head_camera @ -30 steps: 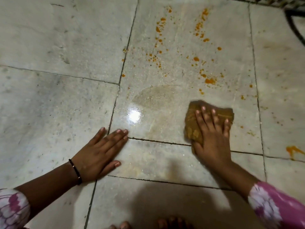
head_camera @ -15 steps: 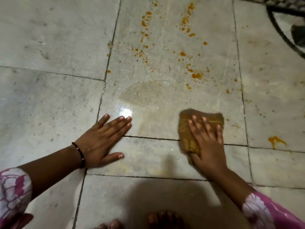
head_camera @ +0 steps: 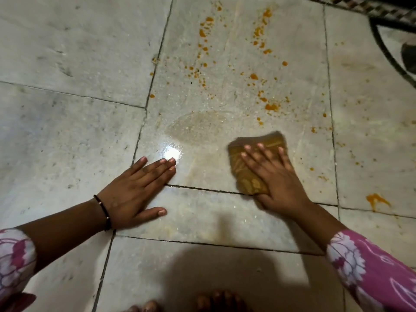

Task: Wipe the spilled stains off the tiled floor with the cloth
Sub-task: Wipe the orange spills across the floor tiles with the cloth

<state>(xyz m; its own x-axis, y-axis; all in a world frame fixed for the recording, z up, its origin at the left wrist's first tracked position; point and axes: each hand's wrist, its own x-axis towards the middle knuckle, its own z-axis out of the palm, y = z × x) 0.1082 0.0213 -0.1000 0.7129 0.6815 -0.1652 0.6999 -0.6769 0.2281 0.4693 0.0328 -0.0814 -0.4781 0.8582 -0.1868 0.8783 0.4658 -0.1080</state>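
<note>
Right hand (head_camera: 279,179) presses cloth (head_camera: 247,176) flat, fingers (head_camera: 265,154) straight; left hand (head_camera: 135,188) splayed on floor (head_camera: 67,131).

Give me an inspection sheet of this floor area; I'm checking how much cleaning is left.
Surface: tiled floor, pale stone with dark joints and a wet sheen near the hands.
Job's things: cloth, brownish and flat; orange stains beyond it, a bigger blot at right.
Clutter: nothing seen.
Grippers: right hand presses the cloth with straight fingers; left hand flat on the floor.
Cables: nothing seen.
Surroundings: patterned border at top right; toes at the bottom edge.
</note>
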